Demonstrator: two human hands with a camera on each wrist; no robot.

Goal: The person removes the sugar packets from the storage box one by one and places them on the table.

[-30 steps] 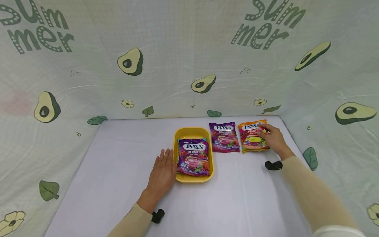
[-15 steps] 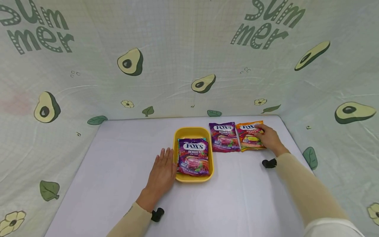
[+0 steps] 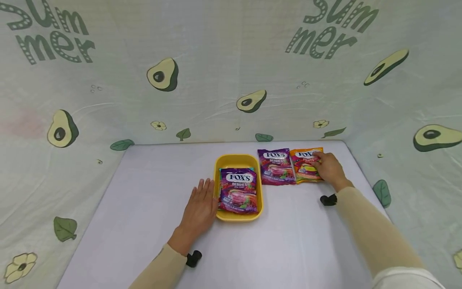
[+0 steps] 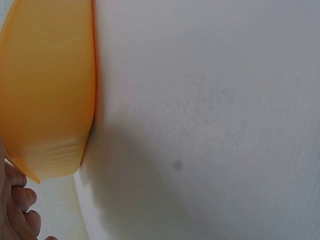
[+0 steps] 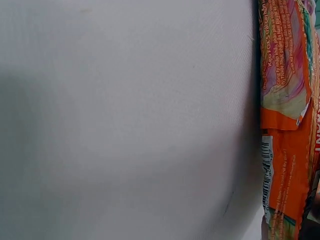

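My left hand [image 3: 198,212] lies with straight fingers along the left side of a yellow tray [image 3: 236,160]. In the left wrist view the tray's outer wall [image 4: 47,85] rises beside my fingers [image 4: 22,202]. Inside the tray is a purple Fox's Berries candy bag [image 3: 238,194], with a teal edge showing beneath it. My right hand [image 3: 331,170] grips the right side of an orange Fox's Fruits candy bag [image 3: 303,172]. The orange bag's left edge meets another purple Berries bag [image 3: 276,167]. Up close, the right wrist view shows the orange bag's printed back [image 5: 287,165].
A white table [image 3: 285,241] carries everything. Behind and at both sides hangs a pale cloth [image 3: 202,48] printed with avocados and leaves. A black wrist camera [image 3: 328,200] sits by my right wrist, another [image 3: 194,259] by my left.
The orange candy bag has slid left, up to the purple bag beside it, with my right hand on it. My left hand stays by the tray. The head view has shifted slightly.
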